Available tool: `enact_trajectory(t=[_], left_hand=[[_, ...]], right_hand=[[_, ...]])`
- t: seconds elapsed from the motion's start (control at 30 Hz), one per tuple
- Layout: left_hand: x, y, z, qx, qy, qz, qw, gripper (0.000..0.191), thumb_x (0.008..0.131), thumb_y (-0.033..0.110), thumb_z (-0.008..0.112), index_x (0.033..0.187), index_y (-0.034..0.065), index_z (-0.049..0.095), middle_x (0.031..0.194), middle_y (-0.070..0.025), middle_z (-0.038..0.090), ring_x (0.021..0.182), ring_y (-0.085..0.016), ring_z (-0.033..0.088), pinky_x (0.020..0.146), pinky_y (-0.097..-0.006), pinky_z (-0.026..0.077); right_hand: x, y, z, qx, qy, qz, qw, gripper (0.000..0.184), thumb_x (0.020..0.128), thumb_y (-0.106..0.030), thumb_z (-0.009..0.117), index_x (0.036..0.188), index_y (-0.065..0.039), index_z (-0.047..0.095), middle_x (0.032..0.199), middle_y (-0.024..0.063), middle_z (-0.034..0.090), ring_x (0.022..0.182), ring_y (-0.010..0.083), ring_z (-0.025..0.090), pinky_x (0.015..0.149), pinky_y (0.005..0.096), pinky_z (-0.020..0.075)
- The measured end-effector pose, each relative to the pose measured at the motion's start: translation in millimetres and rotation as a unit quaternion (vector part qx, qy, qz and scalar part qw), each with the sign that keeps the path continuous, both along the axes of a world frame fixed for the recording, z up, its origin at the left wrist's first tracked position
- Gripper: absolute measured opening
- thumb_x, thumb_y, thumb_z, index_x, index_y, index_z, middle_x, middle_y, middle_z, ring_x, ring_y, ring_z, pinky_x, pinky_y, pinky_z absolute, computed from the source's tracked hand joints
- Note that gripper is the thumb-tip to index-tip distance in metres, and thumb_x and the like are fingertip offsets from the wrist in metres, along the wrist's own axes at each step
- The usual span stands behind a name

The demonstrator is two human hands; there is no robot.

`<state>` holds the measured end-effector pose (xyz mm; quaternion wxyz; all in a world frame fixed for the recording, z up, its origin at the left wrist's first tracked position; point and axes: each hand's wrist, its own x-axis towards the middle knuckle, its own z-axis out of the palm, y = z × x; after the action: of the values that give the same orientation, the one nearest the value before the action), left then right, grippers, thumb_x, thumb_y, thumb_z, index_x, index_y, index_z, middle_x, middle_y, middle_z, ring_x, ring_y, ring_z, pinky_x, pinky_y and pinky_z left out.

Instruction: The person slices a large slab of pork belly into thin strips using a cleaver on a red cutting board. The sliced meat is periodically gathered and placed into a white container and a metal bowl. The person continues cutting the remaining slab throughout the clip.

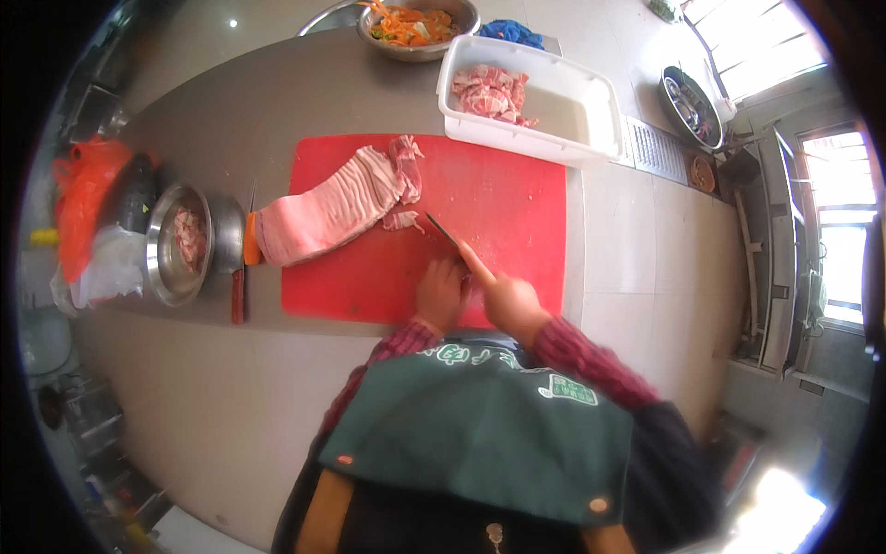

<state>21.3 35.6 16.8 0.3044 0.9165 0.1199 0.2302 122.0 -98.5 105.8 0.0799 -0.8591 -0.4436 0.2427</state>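
Observation:
My right hand [516, 305] grips the wooden handle of a knife [476, 263], its dark, narrow blade pointing up and left over the red cutting board [512, 208]. Beside it my left hand [440, 294] rests curled low over the board's near part. A pinkish bit shows by its fingers, too blurred to tell whether it is held. A large slab of raw pork belly [325, 208] lies across the board's left side, scored or sliced in its far part. At its right end lie a meat strip [407, 170] and a small scrap [401, 221].
A white plastic tub [567, 142] holding sliced meat overlaps the board's far right corner. Behind stands a steel bowl [415, 52] of carrot peelings. Leftward are an orange-handled tool [252, 239], a red-handled cleaver [228, 242], a steel bowl [159, 242] with meat, and plastic bags [111, 263].

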Motion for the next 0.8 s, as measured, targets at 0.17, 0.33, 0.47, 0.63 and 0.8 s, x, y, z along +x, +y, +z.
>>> enact_trajectory(t=[0.17, 0.33, 0.47, 0.63, 0.8], left_hand=[[0.6, -2.7, 3.3, -0.026, -0.063, 0.010, 0.998, 0.025, 0.086, 0.007, 0.068, 0.111, 0.0067, 0.069, 0.118, -0.0135, 0.067, 0.100, -0.036, 0.063, 0.086, -0.0466, 0.055], [-1.8, -2.6, 5.9, -0.059, -0.095, 0.017, 0.994, 0.023, 0.087, 0.006, 0.070, 0.110, 0.0084, 0.068, 0.115, -0.0121, 0.067, 0.100, -0.035, 0.065, 0.083, -0.0471, 0.056], [-2.6, -2.7, 5.4, -0.055, -0.079, 0.008, 0.995, 0.024, 0.086, 0.005, 0.070, 0.110, 0.0082, 0.067, 0.111, -0.0112, 0.067, 0.099, -0.035, 0.065, 0.081, -0.0470, 0.056], [-1.4, -0.7, 4.8, -0.069, -0.068, -0.003, 0.995, 0.023, 0.087, 0.004, 0.068, 0.110, 0.0086, 0.066, 0.109, -0.0108, 0.067, 0.097, -0.035, 0.063, 0.081, -0.0466, 0.054], [-0.4, 3.0, 0.5, -0.071, -0.073, -0.009, 0.995, 0.021, 0.087, 0.008, 0.068, 0.109, 0.0077, 0.066, 0.109, -0.0122, 0.066, 0.096, -0.036, 0.061, 0.085, -0.0458, 0.053]], right_hand=[[-9.9, -33.4, -3.3, 0.015, 0.005, -0.065, 0.998, 0.096, 0.089, -0.003, 0.059, 0.170, -0.022, 0.011, 0.078, 0.0232, 0.070, 0.063, 0.0403, 0.069, 0.055, 0.0514, 0.0538], [0.4, -26.8, 14.1, 0.053, 0.020, -0.083, 0.995, 0.094, 0.090, -0.003, 0.056, 0.170, -0.026, 0.013, 0.079, 0.0211, 0.070, 0.063, 0.0405, 0.069, 0.059, 0.0527, 0.0543], [-4.5, -46.0, 50.7, -0.054, 0.034, 0.010, 0.998, 0.100, 0.088, -0.004, 0.058, 0.170, -0.030, 0.009, 0.080, 0.0211, 0.070, 0.065, 0.0401, 0.070, 0.061, 0.0513, 0.0558], [1.4, -40.7, 58.5, -0.116, 0.071, 0.008, 0.991, 0.102, 0.087, -0.002, 0.058, 0.171, -0.029, 0.006, 0.079, 0.0200, 0.071, 0.065, 0.0390, 0.070, 0.063, 0.0506, 0.0568], [12.1, -18.2, 32.1, -0.099, 0.054, 0.015, 0.994, 0.101, 0.089, -0.003, 0.059, 0.171, -0.029, 0.005, 0.075, 0.0207, 0.071, 0.066, 0.0396, 0.071, 0.060, 0.0501, 0.0565]])
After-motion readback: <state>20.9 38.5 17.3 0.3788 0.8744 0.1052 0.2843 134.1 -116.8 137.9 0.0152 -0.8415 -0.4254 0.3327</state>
